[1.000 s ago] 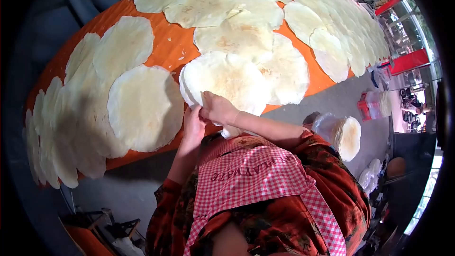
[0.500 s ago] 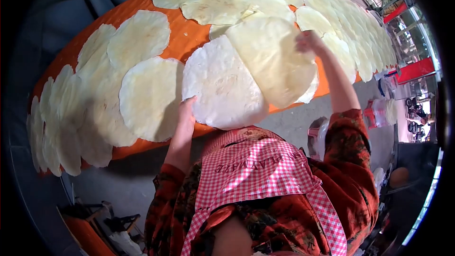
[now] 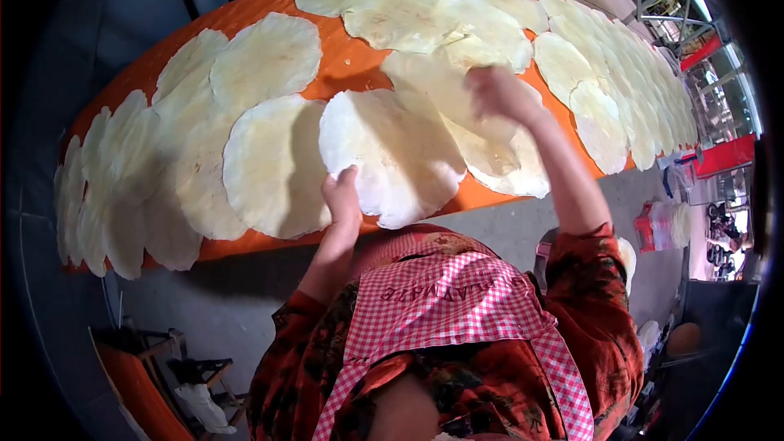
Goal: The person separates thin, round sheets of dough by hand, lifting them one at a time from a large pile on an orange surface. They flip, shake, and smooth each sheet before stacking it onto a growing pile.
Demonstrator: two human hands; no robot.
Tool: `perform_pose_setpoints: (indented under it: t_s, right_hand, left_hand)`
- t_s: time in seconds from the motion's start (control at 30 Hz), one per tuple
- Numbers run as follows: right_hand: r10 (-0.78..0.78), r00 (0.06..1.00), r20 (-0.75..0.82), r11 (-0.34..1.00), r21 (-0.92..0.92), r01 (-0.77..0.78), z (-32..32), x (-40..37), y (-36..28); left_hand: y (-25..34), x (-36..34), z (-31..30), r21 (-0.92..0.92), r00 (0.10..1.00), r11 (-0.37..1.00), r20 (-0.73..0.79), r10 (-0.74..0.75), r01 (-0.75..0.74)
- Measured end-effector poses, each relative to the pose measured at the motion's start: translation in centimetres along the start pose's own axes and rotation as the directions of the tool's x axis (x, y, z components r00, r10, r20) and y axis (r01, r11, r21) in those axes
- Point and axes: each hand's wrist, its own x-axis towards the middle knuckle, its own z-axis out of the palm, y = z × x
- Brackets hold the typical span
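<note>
A pale, thin round flatbread (image 3: 392,143) lies at the table's near edge. My left hand (image 3: 343,200) is closed on its lower left edge, thumb on top. My right hand (image 3: 500,96) is curled over a second thin flatbread (image 3: 425,82), partly overlapped by the first, and its fingers are blurred by motion. This second sheet is bent and raised under the hand, and a shadow falls on the first one. Below its right edge shows another flatbread (image 3: 529,167). Close to my left hand lies one more flatbread (image 3: 273,167).
An orange cloth (image 3: 331,53) covers the long curved table. Overlapping flatbreads (image 3: 122,188) spread over its left end, others (image 3: 441,8) along the far side and the right. A red stool (image 3: 645,227) stands on the floor at right, a wooden frame (image 3: 147,359) at lower left.
My right hand has swung left, and the right edge of the second flatbread has come left with it, uncovering more of the sheet below. My left hand stays at the same flatbread's edge.
</note>
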Motion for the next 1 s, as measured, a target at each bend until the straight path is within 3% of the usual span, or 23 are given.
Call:
perform_pose_setpoints:
  t_s: [0.03,0.07,0.1,0.13,0.17,0.2,0.3,0.37,0.4,0.43,0.5,0.57,0.6,0.63,0.7,0.73,0.8,0.83,0.9,1.0]
  right_hand:
    - [0.282,0.955,0.088,0.849,0.441,-0.291,-2.0,1.1,1.2]
    - [0.306,0.948,0.092,0.926,0.202,-0.318,-5.3,1.8,1.4]
    - [0.2,0.978,0.058,0.979,0.036,-0.203,-7.7,3.4,7.2]
    - [0.354,0.935,0.008,0.896,0.285,-0.341,-11.0,3.5,7.2]
    - [0.395,0.913,-0.101,0.91,0.181,-0.374,-13.1,3.7,7.1]
    - [0.374,0.907,-0.196,0.925,0.155,-0.348,-14.7,3.8,6.8]
    - [0.195,0.951,-0.239,0.98,0.022,-0.196,-14.6,3.4,0.5]
    - [0.112,0.978,-0.178,0.979,-0.149,-0.14,-10.9,4.1,-1.1]
    - [-0.032,0.981,-0.193,0.955,-0.294,-0.027,-8.3,4.1,-1.9]
    - [-0.177,0.966,-0.187,0.896,-0.436,0.08,-5.4,3.8,-2.7]
    - [-0.271,0.954,-0.127,0.804,-0.575,0.151,0.1,3.0,-3.6]
    - [0.005,1.0,0.002,0.981,-0.193,-0.005,-1.4,3.6,-1.6]
    - [0.125,0.986,0.11,0.992,0.006,-0.126,-2.7,3.9,0.2]
    - [0.254,0.967,0.038,0.96,0.111,-0.256,-5.1,4.5,2.8]
    - [0.313,0.95,-0.022,0.947,-0.069,-0.313,-11.0,5.7,10.2]
    - [0.348,0.933,-0.09,0.908,0.282,-0.311,-14.2,6.4,17.0]
    - [0.417,0.879,-0.23,0.899,0.246,-0.362,-19.7,6.5,19.6]
    - [0.423,0.868,-0.26,0.89,0.3,-0.344,-20.8,6.1,17.2]
    - [0.269,0.913,-0.308,0.963,0.113,-0.245,-19.7,6.4,12.3]
    - [0.012,0.967,-0.254,0.96,-0.269,-0.082,-12.4,5.6,3.5]
  left_hand:
    - [0.5,0.5,-1.2,-0.033,0.999,0.998,-0.029,-0.046,0.045]
    - [0.9,1.0,-2.8,0.017,0.991,0.993,-0.067,-0.115,0.116]
    - [0.9,1.5,-4.1,0.012,0.988,0.993,-0.103,-0.115,0.117]
    - [0.5,1.8,-5.4,0.002,0.983,0.993,-0.14,-0.115,0.117]
    - [0.3,1.8,-6.2,-0.012,0.977,0.993,-0.179,-0.119,0.118]
    - [0.3,1.7,-6.6,-0.041,0.977,0.992,-0.176,-0.122,0.117]
    - [-0.3,0.7,-5.7,-0.118,0.986,0.989,-0.128,-0.103,0.088]
    - [0.5,-0.6,-3.1,-0.117,0.997,0.993,-0.082,0.004,-0.014]
    - [0.6,-0.8,-2.3,-0.09,0.997,0.995,-0.071,0.029,-0.035]
    - [0.6,-0.9,-1.4,-0.065,0.997,0.996,-0.059,0.054,-0.058]
    - [0.4,-0.6,-1.4,-0.056,0.995,0.997,-0.081,0.054,-0.059]
    - [-0.3,1.1,-4.6,-0.073,0.995,0.997,-0.101,-0.024,0.016]
    - [0.4,1.5,-6.5,-0.056,0.987,0.997,-0.148,-0.062,0.054]
    - [0.7,2.3,-8.9,-0.045,0.978,0.994,-0.182,-0.101,0.095]
    - [1.9,3.5,-12.8,-0.036,0.985,0.996,-0.149,-0.087,0.082]
    - [2.8,3.7,-13.4,-0.046,0.978,0.994,-0.181,-0.104,0.098]
    - [3.9,3.2,-13.4,-0.055,0.972,0.996,-0.219,-0.083,0.072]
    - [4.1,2.7,-12.8,-0.053,0.974,0.998,-0.223,-0.043,0.032]
    - [4.6,1.8,-10.7,-0.056,0.976,0.998,-0.215,0.022,-0.035]
    - [4.9,-0.3,-5.3,-0.072,0.979,0.986,-0.15,0.137,-0.149]
